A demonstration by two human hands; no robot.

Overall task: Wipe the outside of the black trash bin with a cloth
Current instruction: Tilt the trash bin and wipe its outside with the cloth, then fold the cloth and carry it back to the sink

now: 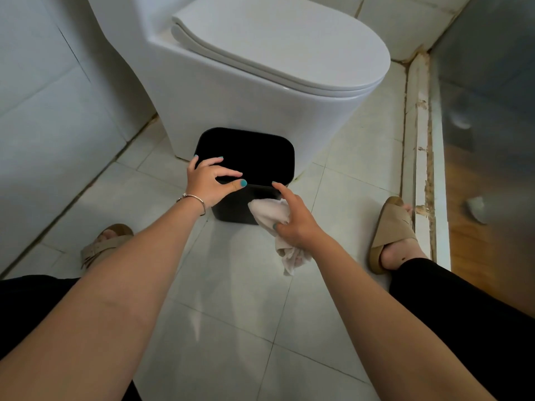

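Wiping under way, judged from the pose: pale cloth (270,214) pressed against the near face of the black trash bin (246,157), just under the rim at its right corner. Right hand (292,224) closed around the cloth's bunched middle, index finger stretched up to touch the rim, loose tail of fabric hanging below the palm toward the floor. Left hand (210,183) spread over the near-left corner of the lid, fingers curled on top and thumb along the front edge; a steadying hold, not a full fist.

Hard to say how much is already clean: no streaks, dust or wet marks readable on the dark plastic. Near face only partly covered by the cloth; left side, right side and far side, the last almost against the toilet (260,91), probably left to do, likely needing the bin turned or pulled away.

Bin upright on the tiled floor (231,299), at centre, just in front of the toilet base. Floor of pale glossy square tiles with dark grout lines. White tiled wall (43,96) to the left. Worn, chipped white threshold (419,154) to the right, wood-coloured flooring beyond it. Tan sandals to either side of the bin, black trousers at the near edges.
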